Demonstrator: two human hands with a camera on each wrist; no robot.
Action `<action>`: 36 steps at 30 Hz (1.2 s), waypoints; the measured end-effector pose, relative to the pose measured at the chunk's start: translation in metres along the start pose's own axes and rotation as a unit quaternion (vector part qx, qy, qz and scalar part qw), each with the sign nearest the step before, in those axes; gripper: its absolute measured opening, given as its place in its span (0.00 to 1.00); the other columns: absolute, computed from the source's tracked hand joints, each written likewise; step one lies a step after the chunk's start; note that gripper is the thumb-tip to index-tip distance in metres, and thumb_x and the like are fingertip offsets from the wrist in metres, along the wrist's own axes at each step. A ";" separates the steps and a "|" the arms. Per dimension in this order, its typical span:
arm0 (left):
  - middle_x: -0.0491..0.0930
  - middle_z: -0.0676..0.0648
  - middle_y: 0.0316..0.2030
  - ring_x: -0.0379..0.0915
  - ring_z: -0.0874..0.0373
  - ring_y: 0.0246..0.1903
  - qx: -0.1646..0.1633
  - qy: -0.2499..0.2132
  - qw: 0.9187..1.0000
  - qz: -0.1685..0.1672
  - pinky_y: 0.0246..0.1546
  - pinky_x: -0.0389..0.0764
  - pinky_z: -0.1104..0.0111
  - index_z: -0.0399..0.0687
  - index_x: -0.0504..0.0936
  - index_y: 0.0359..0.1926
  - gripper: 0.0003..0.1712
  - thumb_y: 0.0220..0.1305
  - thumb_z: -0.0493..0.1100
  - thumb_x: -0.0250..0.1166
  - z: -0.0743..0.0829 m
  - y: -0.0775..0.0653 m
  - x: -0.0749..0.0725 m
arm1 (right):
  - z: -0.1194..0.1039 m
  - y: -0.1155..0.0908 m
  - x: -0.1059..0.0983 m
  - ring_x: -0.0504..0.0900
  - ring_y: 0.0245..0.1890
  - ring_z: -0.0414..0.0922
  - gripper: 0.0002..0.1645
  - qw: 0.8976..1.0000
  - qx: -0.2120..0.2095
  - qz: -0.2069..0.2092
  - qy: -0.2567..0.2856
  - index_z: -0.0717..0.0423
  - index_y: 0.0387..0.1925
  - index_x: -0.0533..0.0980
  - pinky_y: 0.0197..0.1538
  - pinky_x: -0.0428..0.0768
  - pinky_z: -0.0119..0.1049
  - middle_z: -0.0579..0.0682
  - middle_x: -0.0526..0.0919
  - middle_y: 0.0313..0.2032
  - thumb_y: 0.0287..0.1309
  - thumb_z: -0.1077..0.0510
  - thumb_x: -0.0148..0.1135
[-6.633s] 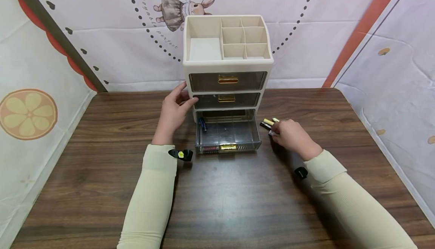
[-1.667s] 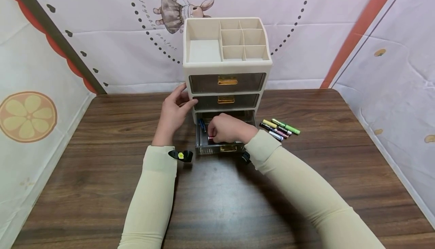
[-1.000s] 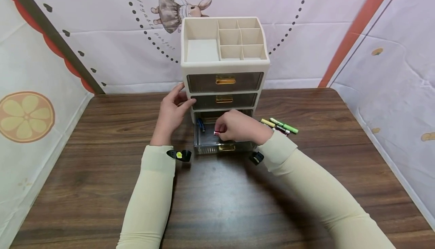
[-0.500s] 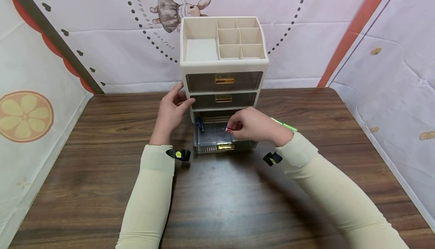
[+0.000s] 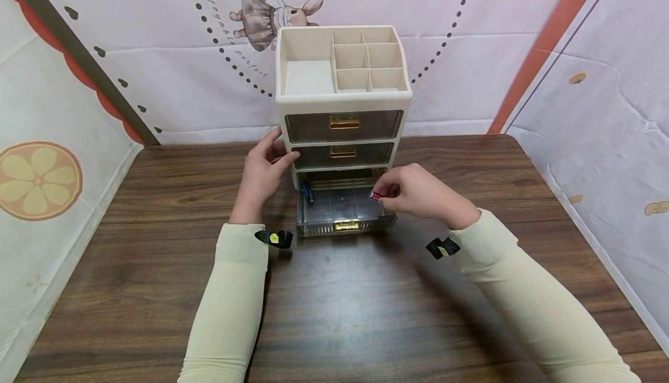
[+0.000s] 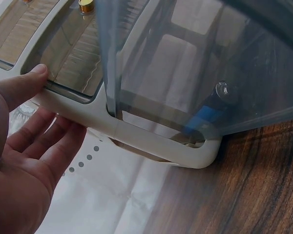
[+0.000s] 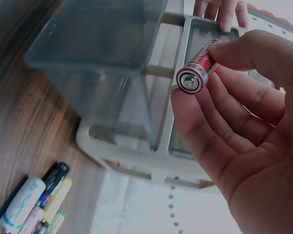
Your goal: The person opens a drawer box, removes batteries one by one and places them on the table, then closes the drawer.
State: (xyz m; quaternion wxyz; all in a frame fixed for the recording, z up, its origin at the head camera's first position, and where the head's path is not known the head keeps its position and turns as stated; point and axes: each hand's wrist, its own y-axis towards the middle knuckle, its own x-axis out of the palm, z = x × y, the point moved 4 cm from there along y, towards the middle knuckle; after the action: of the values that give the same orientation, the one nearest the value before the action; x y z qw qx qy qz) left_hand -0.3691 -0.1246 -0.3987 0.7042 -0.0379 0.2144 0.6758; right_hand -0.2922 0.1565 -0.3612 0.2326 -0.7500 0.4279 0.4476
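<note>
My right hand (image 5: 420,194) pinches a red battery (image 7: 199,68) between thumb and fingers, above the right side of the pulled-out bottom drawer (image 5: 334,212). The battery's silver end faces the camera in the right wrist view. Blue batteries (image 5: 307,192) lie at the drawer's left side. My left hand (image 5: 263,171) grips the left edge of the cream drawer organizer (image 5: 345,104); its thumb is on the front frame and its fingers are at the side. In the right wrist view several batteries (image 7: 24,202) lie together on the table; the right hand hides them in the head view.
Two upper drawers with gold handles, the top drawer (image 5: 345,126) and the middle drawer (image 5: 343,154), are closed. The organizer's top has open compartments (image 5: 370,58). It stands on a brown wooden table (image 5: 334,307), with a printed cloth (image 5: 460,6) behind.
My right hand, earlier at the batteries on the table, has since picked up the red battery inside the drawer and carried it rightward. The left hand stays on the organizer.
</note>
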 end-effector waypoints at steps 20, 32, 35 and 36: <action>0.81 0.40 0.50 0.77 0.51 0.53 0.009 -0.011 1.000 -0.003 0.55 0.77 0.57 0.65 0.66 0.70 0.35 0.63 0.49 0.67 -0.003 0.001 0.000 | 0.052 -0.032 0.007 0.80 0.29 0.38 0.06 0.998 0.062 0.026 -0.008 0.53 0.35 0.83 0.33 0.78 0.35 0.44 0.85 0.28 0.53 0.63 0.68; 0.81 0.40 0.50 0.77 0.50 0.54 0.005 -0.006 1.000 -0.005 0.54 0.77 0.56 0.65 0.65 0.70 0.36 0.63 0.49 0.67 -0.003 0.001 0.000 | 0.066 -0.040 0.018 0.78 0.27 0.38 0.05 0.994 0.072 0.018 -0.079 0.57 0.33 0.83 0.33 0.77 0.38 0.45 0.84 0.25 0.51 0.65 0.68; 0.81 0.40 0.51 0.77 0.50 0.54 0.005 -0.008 1.000 -0.006 0.54 0.77 0.56 0.64 0.65 0.70 0.36 0.63 0.49 0.67 -0.002 0.001 0.000 | 0.070 -0.041 0.022 0.73 0.23 0.38 0.04 0.991 0.079 0.011 -0.104 0.55 0.31 0.82 0.29 0.73 0.37 0.43 0.79 0.22 0.51 0.63 0.68; 0.81 0.40 0.51 0.77 0.50 0.54 0.005 -0.008 1.000 -0.006 0.54 0.77 0.56 0.64 0.65 0.70 0.36 0.63 0.48 0.67 -0.002 0.001 0.000 | 0.071 -0.041 0.023 0.71 0.22 0.38 0.03 0.991 0.080 0.008 -0.111 0.55 0.31 0.82 0.28 0.71 0.36 0.42 0.77 0.21 0.51 0.63 0.68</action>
State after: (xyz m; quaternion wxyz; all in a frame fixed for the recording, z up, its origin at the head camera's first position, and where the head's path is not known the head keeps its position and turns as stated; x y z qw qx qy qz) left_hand -0.3705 -0.1253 -0.4004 0.7102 -0.0308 0.2119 0.6706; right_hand -0.2852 0.2199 -0.4177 0.3343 -0.6708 0.4400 0.4947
